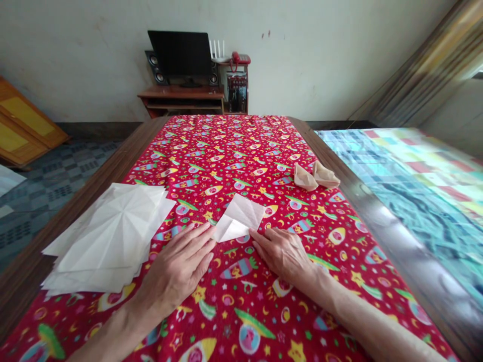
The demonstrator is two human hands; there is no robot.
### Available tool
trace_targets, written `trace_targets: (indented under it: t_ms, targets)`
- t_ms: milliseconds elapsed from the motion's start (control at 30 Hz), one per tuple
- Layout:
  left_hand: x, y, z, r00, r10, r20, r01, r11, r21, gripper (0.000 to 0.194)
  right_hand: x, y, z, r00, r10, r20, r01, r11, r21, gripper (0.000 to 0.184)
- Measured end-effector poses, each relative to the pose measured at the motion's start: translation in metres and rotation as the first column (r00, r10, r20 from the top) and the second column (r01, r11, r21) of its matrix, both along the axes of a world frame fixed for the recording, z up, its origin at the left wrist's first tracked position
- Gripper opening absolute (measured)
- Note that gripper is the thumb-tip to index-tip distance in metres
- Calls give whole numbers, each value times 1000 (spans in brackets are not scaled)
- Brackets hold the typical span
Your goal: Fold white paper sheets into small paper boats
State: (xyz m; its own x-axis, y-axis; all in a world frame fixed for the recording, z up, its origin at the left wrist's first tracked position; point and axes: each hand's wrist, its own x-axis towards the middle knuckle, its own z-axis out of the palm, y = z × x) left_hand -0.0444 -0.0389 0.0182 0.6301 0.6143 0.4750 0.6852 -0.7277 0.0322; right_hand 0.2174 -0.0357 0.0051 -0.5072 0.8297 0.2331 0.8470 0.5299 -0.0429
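A small sheet of white paper lies in front of me, with creases and a flap folded at its near side. My left hand is open, palm down, its stretched fingertips at the paper's left corner. On the other side, my right hand rests on the cloth, fingers loosely extended and slightly bent. One of its fingertips touches the near right edge of the paper. Left of my left hand is a stack of creased white paper sheets. Two folded tan paper pieces stand farther off to the right.
A red patterned cloth covers the dark wooden table. Beyond the table's far end stands a desk with a monitor, speakers and a red telephone. To the right is a bed with patterned covers.
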Motion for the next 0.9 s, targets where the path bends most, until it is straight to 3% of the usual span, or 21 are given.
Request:
trace_targets:
  t_ms: [67, 167, 300, 467, 600, 767, 900]
  targets:
    - [10, 3, 1, 999, -33, 23, 33, 999, 12, 32, -1, -1, 0, 1000, 2, -2, -2, 1000, 7, 32]
    - [28, 9, -1, 989, -124, -83, 119, 991, -69, 40, 0, -1, -2, 1000, 6, -23, -6, 1000, -5, 32]
    - [40, 18, -7, 990, -66, -127, 49, 990, -132, 39, 13, 10, -6, 993, 12, -117, -4, 997, 72, 32]
    - [32, 26, -9, 986, -100, -133, 83, 988, -127, 41, 32, 44, -7, 996, 1, -89, 18, 978, 208, 42]
    - [19, 45, -8, 977, -136, -163, 121, 988, -100, 40, 36, 58, -7, 984, 161, -74, -146, 972, 183, 30]
    - [15, 78, -6, 980, -92, -176, 92, 996, -8, 36, 22, 33, 1, 947, 314, -71, -289, 926, 242, 19]
    - [25, 78, -8, 977, -150, -154, 146, 989, -37, 36, 4, 9, 9, 900, 435, -20, -424, 887, 183, 22]
